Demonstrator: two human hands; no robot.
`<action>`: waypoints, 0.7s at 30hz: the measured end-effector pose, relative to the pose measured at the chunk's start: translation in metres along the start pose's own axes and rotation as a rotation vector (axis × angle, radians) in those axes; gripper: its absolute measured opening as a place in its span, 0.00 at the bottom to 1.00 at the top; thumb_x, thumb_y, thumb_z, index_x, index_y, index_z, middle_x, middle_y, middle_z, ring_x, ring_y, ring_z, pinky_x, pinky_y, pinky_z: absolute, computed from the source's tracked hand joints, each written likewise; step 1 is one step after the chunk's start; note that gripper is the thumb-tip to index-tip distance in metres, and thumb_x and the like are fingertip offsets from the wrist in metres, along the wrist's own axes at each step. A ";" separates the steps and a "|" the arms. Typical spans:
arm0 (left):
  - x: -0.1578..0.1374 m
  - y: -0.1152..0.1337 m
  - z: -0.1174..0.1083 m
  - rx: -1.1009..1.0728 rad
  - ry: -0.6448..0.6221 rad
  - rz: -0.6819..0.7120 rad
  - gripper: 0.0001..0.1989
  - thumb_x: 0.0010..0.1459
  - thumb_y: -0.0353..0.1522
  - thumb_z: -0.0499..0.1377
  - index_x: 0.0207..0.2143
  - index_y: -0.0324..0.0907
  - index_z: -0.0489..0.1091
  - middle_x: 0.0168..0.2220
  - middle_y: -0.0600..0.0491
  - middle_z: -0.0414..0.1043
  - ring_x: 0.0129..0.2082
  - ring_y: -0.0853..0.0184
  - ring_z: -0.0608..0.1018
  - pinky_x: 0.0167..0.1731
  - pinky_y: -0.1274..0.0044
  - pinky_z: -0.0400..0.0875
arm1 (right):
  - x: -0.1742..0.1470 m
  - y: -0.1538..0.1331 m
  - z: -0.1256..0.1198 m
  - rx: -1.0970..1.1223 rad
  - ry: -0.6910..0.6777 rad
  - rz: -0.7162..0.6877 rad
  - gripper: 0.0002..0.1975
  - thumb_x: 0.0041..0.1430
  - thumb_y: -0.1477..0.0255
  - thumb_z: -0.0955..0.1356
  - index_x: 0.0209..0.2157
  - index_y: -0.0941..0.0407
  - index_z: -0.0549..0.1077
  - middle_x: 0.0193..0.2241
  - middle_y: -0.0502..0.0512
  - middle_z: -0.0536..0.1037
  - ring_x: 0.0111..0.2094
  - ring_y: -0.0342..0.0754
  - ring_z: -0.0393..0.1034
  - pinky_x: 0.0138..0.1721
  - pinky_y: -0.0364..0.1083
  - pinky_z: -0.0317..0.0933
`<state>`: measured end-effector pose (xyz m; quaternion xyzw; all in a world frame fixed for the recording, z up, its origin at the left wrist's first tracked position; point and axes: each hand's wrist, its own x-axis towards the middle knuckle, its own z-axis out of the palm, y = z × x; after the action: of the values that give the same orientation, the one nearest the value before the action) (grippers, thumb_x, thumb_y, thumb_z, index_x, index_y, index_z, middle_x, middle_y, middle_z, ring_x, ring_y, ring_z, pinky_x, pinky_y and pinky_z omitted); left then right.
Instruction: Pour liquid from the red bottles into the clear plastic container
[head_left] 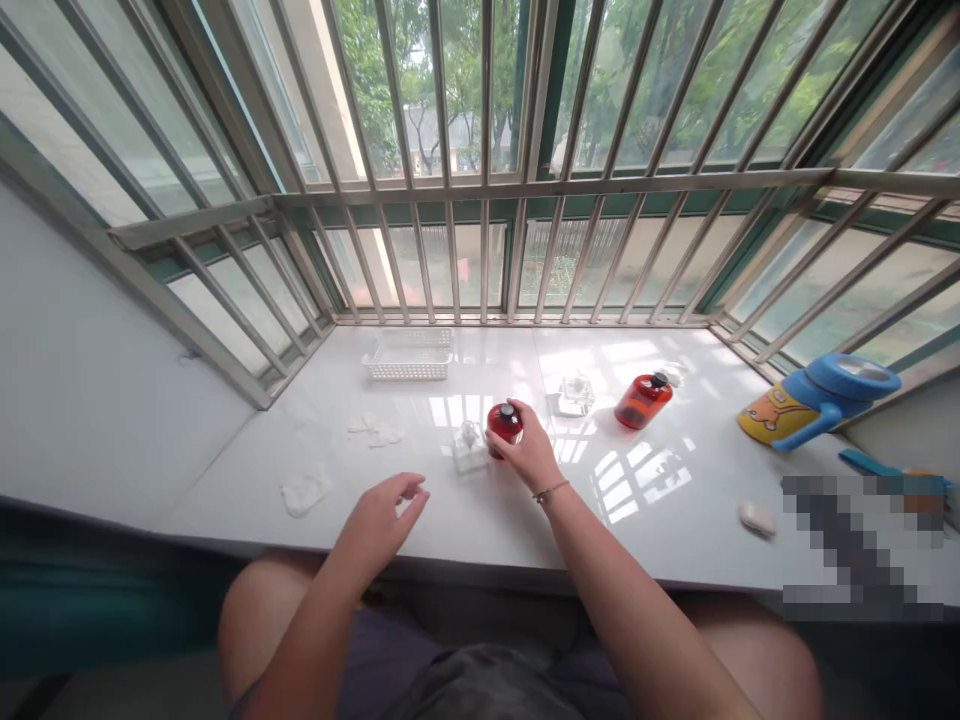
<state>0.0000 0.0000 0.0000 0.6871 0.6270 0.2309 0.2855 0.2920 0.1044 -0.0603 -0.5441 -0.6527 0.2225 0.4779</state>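
Red, see-through plastic or glass fills my right hand (531,448): its thumb and fingers are closed around the upper part of a red bottle (495,422), one on the near side, the others on the far side, by the dark cap (507,411). The bottle sits near the middle of the white tabletop (457,535); whether its base bears on the surface I can't tell. For a good hold I'd judge even, light pressure best, with the bottle kept upright and the wrist steady, since a clear container (470,445) is just beside it on the left and could be knocked. My left hand (386,505) is empty, fingers loosely curled and parted, near enough to steady that container if wanted. Farther out I see a white basket (409,368), another clear container (576,395), a second red bottle (641,402) and a blue-and-yellow jug (817,400).
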 end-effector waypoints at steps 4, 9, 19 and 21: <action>0.043 0.014 0.046 -0.248 0.127 0.047 0.33 0.68 0.47 0.61 0.71 0.44 0.64 0.71 0.40 0.69 0.66 0.49 0.77 0.63 0.59 0.75 | -0.026 0.003 -0.010 0.005 0.116 0.051 0.34 0.59 0.57 0.76 0.62 0.51 0.66 0.58 0.61 0.74 0.56 0.59 0.75 0.59 0.59 0.72; 0.093 0.017 0.093 -0.221 0.127 0.157 0.36 0.67 0.45 0.64 0.72 0.46 0.61 0.76 0.41 0.60 0.77 0.48 0.62 0.75 0.55 0.57 | -0.063 0.008 -0.036 -0.032 0.223 0.070 0.34 0.58 0.57 0.77 0.61 0.51 0.65 0.56 0.61 0.73 0.55 0.59 0.73 0.59 0.61 0.71; 0.086 0.021 0.099 -0.216 0.068 0.271 0.19 0.75 0.39 0.54 0.63 0.47 0.72 0.69 0.44 0.72 0.75 0.54 0.66 0.73 0.58 0.63 | -0.078 0.014 -0.052 -0.076 0.247 0.023 0.34 0.59 0.57 0.77 0.62 0.51 0.64 0.54 0.60 0.72 0.54 0.59 0.73 0.57 0.62 0.73; 0.073 0.017 0.091 -0.203 0.039 0.257 0.20 0.74 0.38 0.55 0.64 0.48 0.71 0.69 0.45 0.72 0.76 0.55 0.65 0.73 0.59 0.64 | -0.077 0.017 -0.050 -0.087 0.276 0.010 0.34 0.60 0.57 0.77 0.62 0.51 0.64 0.54 0.60 0.72 0.54 0.60 0.73 0.57 0.62 0.73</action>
<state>0.0814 0.0621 -0.0574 0.7247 0.5127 0.3410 0.3094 0.3397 0.0272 -0.0813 -0.5930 -0.5870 0.1198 0.5380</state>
